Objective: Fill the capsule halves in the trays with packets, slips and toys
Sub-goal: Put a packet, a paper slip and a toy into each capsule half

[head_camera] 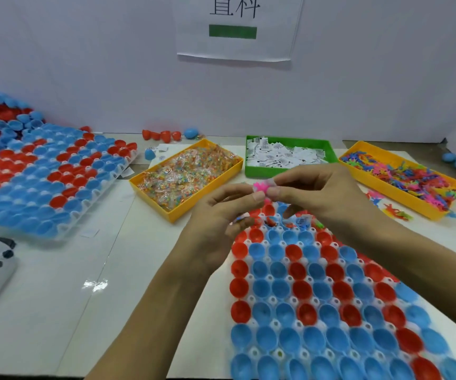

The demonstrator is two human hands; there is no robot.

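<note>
A white tray (253, 298) of red and blue capsule halves (302, 290) lies in front of me at the lower right. Above its far end my left hand (221, 218) and my right hand (317, 193) meet, and both pinch a small pink toy (261, 186) between thumb and fingertips. More small pieces sit in the curled fingers of my left hand. A few far capsule halves under the hands hold bits of colour.
Behind the hands stand a yellow bin of candy packets (187, 174), a green bin of paper slips (287, 156) and a yellow bin of colourful toys (399, 171). A second tray of capsule halves (43, 174) lies at left. Loose capsules and toys are scattered around.
</note>
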